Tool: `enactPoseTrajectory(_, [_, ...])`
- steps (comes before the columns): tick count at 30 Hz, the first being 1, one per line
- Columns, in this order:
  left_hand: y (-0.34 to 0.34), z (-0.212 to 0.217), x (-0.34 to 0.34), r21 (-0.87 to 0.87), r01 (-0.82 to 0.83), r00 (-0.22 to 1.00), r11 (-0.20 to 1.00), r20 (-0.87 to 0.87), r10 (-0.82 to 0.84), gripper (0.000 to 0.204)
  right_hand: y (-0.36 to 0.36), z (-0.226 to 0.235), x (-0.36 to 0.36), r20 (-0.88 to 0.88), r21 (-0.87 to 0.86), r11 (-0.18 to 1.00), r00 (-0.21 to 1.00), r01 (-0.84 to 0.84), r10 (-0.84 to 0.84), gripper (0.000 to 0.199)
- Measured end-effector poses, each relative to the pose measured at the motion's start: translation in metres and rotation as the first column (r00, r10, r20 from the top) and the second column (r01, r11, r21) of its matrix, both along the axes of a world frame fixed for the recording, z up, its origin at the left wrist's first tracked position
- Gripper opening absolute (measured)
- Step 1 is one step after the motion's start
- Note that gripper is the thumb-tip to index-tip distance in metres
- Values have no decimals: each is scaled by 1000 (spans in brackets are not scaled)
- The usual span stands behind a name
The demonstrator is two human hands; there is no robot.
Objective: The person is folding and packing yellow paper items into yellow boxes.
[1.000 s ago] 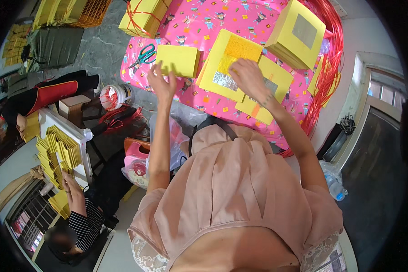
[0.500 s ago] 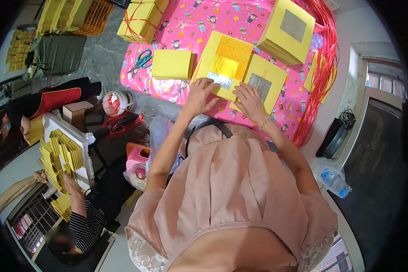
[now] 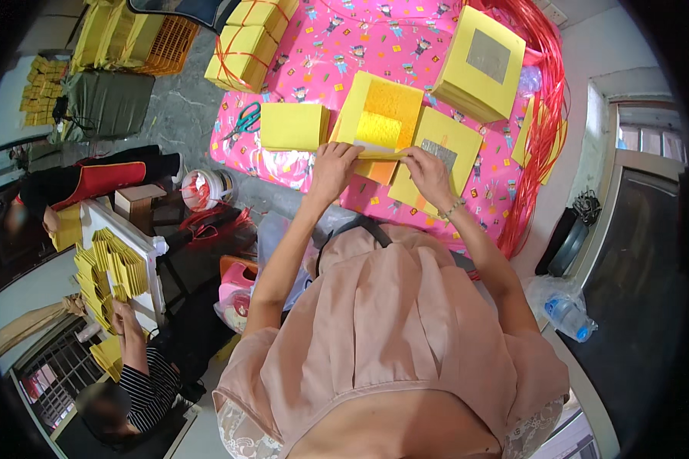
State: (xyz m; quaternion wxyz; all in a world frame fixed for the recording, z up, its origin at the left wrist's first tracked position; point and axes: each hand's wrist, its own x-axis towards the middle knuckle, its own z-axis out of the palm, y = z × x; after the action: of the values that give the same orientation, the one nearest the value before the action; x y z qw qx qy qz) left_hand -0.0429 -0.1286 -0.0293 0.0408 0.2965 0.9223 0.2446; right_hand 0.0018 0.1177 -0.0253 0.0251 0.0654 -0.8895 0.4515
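yellow paper sheet (image 3: 381,118) upper centre of frame, just beyond both hands; long axis runs up-frame, leaning right. left hand (image 3: 334,170) and right hand (image 3: 427,174) equally near, fingers nearly closed, pinching its raised near edge, one at each end. folded yellow paper (image 3: 293,127) close left, second sheet (image 3: 458,143) right; room up-frame over pink cloth (image 3: 323,67).

You're working in a little paper workshop
Foil-patched yellow sheets (image 3: 390,99) are lying on your pink table (image 3: 314,73), a co-worker (image 3: 157,382) is handling folded paper (image 3: 126,271) nearby
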Motion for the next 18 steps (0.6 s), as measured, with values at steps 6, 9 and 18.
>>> enactPoseTrajectory(6, [37, 20, -12, 96, -174, 925, 980, -325, 196, 59, 11, -13, -31, 238, -90, 974, 954, 208, -182, 16])
enactPoseTrajectory(9, [51, 10, -14, 111, -95, 940, 989, -317, 126, 64, 19, -29, -54, 232, -126, 956, 945, 265, -231, 19])
enactPoseTrajectory(18, [72, -13, -35, 39, 20, 985, 999, -173, -13, 72, 33, -50, -103, 226, -107, 925, 915, 365, -335, 23])
